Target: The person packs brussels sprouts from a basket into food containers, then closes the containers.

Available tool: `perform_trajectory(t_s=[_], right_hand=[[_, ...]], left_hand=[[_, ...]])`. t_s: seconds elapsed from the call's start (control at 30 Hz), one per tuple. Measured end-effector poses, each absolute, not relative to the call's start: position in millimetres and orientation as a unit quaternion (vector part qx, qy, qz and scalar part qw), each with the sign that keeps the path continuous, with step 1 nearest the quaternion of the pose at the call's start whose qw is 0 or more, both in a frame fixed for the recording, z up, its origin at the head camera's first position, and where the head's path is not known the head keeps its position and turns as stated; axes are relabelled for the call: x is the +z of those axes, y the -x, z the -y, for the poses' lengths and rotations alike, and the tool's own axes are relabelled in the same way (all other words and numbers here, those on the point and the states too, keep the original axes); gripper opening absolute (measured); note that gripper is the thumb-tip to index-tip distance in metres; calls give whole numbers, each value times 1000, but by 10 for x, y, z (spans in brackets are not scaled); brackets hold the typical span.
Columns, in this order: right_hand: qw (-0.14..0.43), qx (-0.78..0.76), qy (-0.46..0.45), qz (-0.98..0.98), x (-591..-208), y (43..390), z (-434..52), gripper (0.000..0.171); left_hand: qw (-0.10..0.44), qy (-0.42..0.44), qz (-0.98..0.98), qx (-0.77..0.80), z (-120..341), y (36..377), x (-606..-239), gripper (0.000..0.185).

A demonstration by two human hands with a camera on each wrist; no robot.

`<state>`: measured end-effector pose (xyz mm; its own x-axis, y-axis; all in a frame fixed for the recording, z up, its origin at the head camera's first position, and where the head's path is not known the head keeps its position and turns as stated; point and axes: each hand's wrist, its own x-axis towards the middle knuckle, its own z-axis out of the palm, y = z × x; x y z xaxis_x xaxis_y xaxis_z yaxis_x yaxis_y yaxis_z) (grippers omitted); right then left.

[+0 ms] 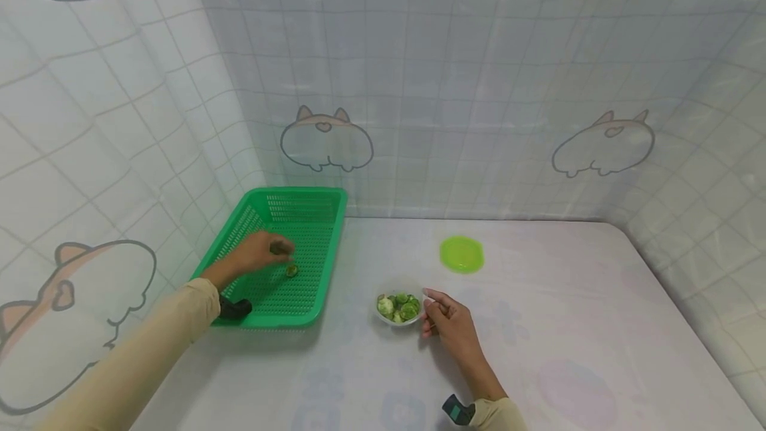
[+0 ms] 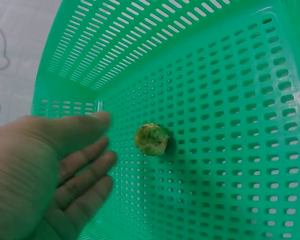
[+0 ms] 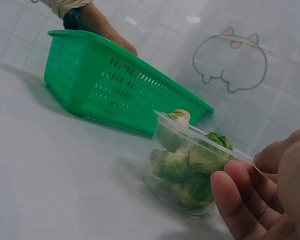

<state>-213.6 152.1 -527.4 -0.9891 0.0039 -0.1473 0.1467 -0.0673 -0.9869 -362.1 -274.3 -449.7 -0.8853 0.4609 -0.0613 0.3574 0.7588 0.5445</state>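
Note:
My left hand [image 1: 263,253] reaches down inside the green basket [image 1: 328,265], fingers loosely extended. A single Brussels sprout [image 2: 151,139] lies on the basket's perforated floor, just beyond the fingertips in the left wrist view. No object shows between that hand's thumb and fingers. On the table, my right hand [image 1: 453,324] pinches the rim of a small clear plastic container [image 3: 202,136] between thumb and fingers. Several Brussels sprouts [image 3: 172,166] are piled inside it, some rising above the rim.
A translucent lime-green lid-like piece [image 1: 462,255] lies flat on the white table [image 1: 538,298], behind the container. The basket stands at the left, close to the tile-patterned wall covering [image 1: 419,85] at the back and side.

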Motion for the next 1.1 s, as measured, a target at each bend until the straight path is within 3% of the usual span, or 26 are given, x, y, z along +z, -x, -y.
perform_trajectory(t_s=[0.5,1.1], right_hand=[[51,-730,-53,-680,-5284,2132,-1529,40],[51,-733,-57,-676,-5274,2133,-1522,39]], left_hand=[[167,-238,-926,241,2684,3631,-4590,34],[145,-270,-926,219,2725,3641,-4633,24]])
